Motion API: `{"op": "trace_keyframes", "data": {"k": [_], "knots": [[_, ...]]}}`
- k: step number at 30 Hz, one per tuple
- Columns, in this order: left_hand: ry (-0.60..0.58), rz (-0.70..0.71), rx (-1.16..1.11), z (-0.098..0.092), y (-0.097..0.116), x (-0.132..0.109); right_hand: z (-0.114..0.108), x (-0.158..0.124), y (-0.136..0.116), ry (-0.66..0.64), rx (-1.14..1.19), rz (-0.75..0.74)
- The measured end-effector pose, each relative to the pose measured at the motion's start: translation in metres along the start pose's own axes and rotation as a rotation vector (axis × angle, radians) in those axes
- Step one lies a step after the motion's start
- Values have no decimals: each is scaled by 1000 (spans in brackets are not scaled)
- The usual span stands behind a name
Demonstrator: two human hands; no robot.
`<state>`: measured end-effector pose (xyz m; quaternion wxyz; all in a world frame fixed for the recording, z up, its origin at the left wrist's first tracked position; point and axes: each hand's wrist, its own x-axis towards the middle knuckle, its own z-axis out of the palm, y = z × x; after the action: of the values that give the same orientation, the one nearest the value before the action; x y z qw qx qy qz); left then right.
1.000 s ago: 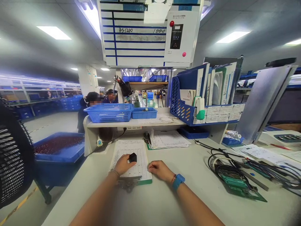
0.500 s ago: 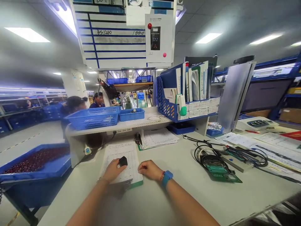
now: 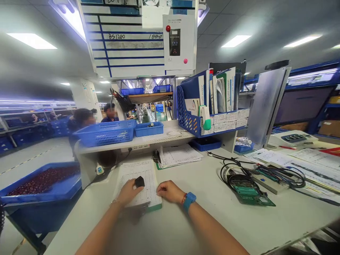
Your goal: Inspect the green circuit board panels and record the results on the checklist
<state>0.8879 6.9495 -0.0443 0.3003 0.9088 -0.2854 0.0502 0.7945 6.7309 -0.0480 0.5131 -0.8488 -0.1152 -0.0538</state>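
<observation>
My left hand (image 3: pixel 129 192) is closed on a small black angular block (image 3: pixel 139 182), with the thumb along its near side. It rests over a stack of printed form sheets (image 3: pixel 148 177) that lies on a green-edged board. My right hand (image 3: pixel 170 191) rests at the right edge of these sheets. Its fingers are curled in, and I see nothing in them. A blue watch (image 3: pixel 189 202) is on the right wrist.
Behind lies a clipboard with papers (image 3: pixel 180 156) under a shelf carrying blue baskets (image 3: pixel 106 132) and a folder rack (image 3: pixel 188 117). Coiled black cables and a green circuit board (image 3: pixel 249 194) lie to the right. A blue bin of dark red pieces (image 3: pixel 61 191) stands left.
</observation>
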Motion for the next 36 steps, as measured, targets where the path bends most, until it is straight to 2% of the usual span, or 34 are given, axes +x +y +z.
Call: {"op": "trace_keyframes", "data": {"k": [11,24,36], "knots": [[35,39,57,0,2,3,-6,0,0,-42,-59,-44],[-18,44,111,2,-3,7,-11,-1,-11,-120,-81,-4],[-28,46,124,2,-3,7,-10,2,-5,-125,-78,5]]}}
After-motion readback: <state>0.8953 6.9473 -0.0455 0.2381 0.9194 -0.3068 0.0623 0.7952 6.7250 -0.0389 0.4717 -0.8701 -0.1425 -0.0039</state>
